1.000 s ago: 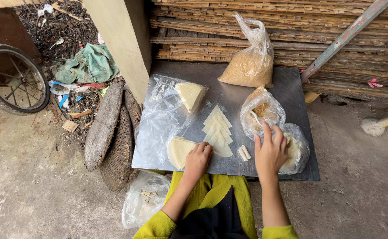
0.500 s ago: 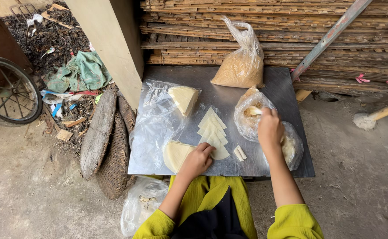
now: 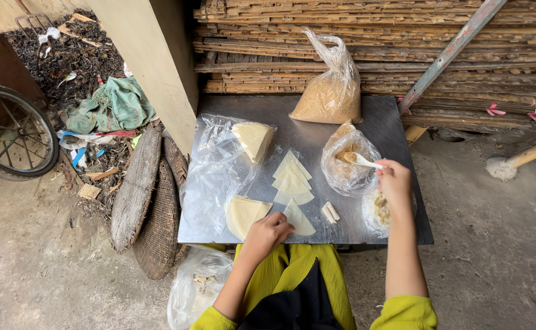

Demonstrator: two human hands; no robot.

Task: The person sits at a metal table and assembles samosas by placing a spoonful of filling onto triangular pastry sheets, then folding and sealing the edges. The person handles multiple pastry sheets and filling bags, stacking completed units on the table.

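Our left hand (image 3: 269, 231) rests with fingers curled down on a triangular wrapper (image 3: 298, 219) at the near edge of the metal tabletop (image 3: 390, 125). Our right hand (image 3: 394, 183) pinches a white spoon (image 3: 361, 161), its tip inside the small open bag of brown filling (image 3: 346, 160).

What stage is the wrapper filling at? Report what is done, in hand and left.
Done: two small rolled pieces lie finished on the metal table. In hand: the right hand dips a white spoon into the open bag of filling, while the left hand presses one triangular wrapper. Left: a fanned row of cut wrappers and two thicker wrapper stacks lie unfilled.
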